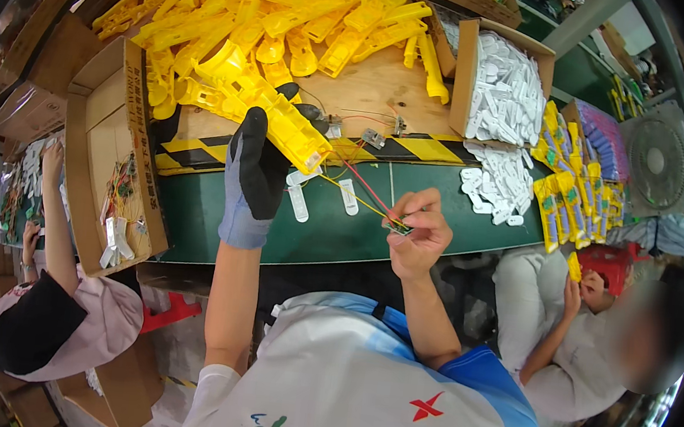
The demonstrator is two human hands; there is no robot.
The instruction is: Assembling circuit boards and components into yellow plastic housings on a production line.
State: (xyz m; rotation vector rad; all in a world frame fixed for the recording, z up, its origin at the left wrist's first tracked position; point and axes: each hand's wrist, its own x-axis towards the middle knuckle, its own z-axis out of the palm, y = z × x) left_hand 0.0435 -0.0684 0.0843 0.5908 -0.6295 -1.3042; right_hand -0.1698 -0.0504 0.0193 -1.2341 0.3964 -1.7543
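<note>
My left hand point(254, 173), in a grey and black work glove, is closed around a yellow plastic housing point(280, 124), an open trough-like shell tilted down toward the right. In the fingertips of my bare right hand point(422, 243) is a small green circuit board point(396, 227). Red and yellow wires point(366, 187) run from this board up toward the housing's lower end and the small metal parts point(373, 138) on the striped table edge. Two white plastic pieces point(349, 197) lie on the green surface between my hands.
Yellow housings point(297, 9) are heaped at the back. A cardboard box of white pieces point(505, 89) stands at right, beside bagged yellow items point(563, 208). At left, an open carton point(94, 154) holds wired boards. Co-workers sit on both sides.
</note>
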